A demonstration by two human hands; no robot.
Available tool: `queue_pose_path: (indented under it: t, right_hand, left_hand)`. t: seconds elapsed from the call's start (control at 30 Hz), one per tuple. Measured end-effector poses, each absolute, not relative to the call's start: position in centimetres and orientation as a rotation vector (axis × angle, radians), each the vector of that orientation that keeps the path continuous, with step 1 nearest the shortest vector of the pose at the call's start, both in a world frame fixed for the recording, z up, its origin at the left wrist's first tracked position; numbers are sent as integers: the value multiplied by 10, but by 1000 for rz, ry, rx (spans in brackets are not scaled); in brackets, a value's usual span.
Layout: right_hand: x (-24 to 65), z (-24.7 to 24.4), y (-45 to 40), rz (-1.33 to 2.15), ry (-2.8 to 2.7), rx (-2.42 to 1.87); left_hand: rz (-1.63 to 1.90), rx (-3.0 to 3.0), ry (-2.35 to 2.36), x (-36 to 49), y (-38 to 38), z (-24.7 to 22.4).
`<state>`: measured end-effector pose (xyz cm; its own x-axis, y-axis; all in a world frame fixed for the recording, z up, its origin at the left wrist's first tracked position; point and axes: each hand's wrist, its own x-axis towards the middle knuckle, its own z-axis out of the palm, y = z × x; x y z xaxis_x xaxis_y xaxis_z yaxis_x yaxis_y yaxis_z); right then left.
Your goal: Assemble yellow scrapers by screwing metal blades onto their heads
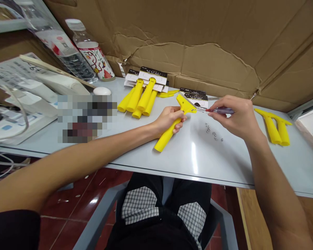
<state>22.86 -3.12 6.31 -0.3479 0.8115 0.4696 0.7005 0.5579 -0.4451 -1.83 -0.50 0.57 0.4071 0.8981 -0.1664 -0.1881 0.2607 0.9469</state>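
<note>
My left hand [170,121] is wrapped round the handle of a yellow scraper [167,137], its wide head tilted up and away from me. In my right hand [233,113], the fingers pinch a screwdriver [221,110] with a clear purplish handle. The screwdriver's shaft points left, and its tip meets the scraper head near the right corner; a small screw may be there, but it is too small to tell. Below the screwdriver, several small metal screws [208,128] lie loose on the white table [187,159].
Several yellow scrapers with black-and-white cards [146,95] lie at the back, beside more cards [195,99]. Two yellow scraper handles [273,130] rest at right. Plastic bottles [92,52], a white mouse-like object [102,91] and white devices with cables [28,114] stand at left. Cardboard [211,34] lines the back.
</note>
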Motion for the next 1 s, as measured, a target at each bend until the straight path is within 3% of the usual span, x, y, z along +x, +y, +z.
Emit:
queue_pose_path:
  t: [1.0]
  right_hand:
    - [230,59,-31,169,-2037,-1329]
  left_hand:
    - [897,1026,812,-19,-3,1]
